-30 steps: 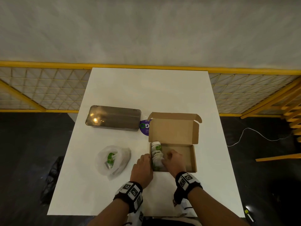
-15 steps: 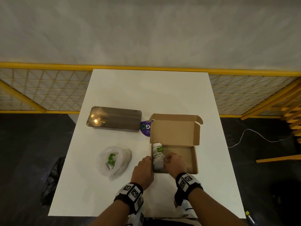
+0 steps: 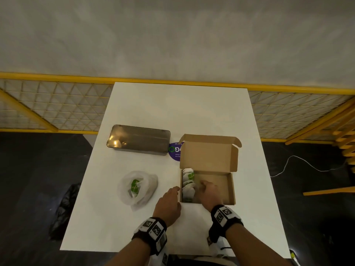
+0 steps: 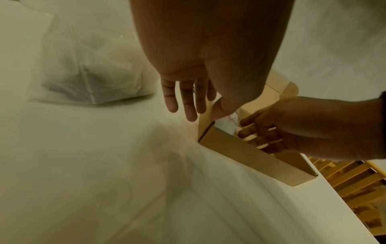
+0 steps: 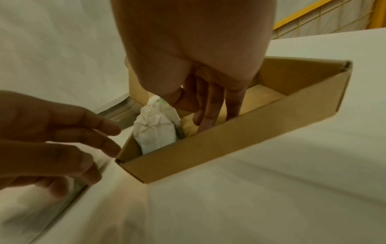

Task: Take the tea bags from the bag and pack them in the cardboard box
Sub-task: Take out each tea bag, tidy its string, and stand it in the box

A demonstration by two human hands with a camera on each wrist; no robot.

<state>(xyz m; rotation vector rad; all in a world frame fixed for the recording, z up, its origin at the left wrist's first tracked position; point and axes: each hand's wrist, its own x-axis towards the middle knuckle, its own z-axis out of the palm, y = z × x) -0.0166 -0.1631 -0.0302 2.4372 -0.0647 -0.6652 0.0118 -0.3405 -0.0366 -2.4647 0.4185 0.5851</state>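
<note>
The open cardboard box point(image 3: 232, 189) sits at the table's near right, lid standing up at the back. Several white tea bags point(image 3: 188, 184) stand in a row along its left wall point(image 5: 155, 130). My right hand point(image 3: 206, 186) reaches into the box, fingers straight down to the floor point(image 5: 204, 112) and thumb beside the tea bags. My left hand point(image 3: 173, 191) hovers just outside the box's left wall point(image 4: 188, 105), fingers straight and holding nothing. The clear plastic bag point(image 3: 148, 186), with green-tagged tea bags inside, lies to the left point(image 4: 94, 74).
A grey metal tin point(image 3: 138, 140) lies behind the plastic bag, with a purple round sticker point(image 3: 175, 150) beside it. The white table point(image 3: 178, 108) ends close in front of me. A yellow railing point(image 3: 57, 77) runs behind it.
My left hand has drawn back a little from the box's left wall. My right hand has eased off the row of tea bags and stays inside the box.
</note>
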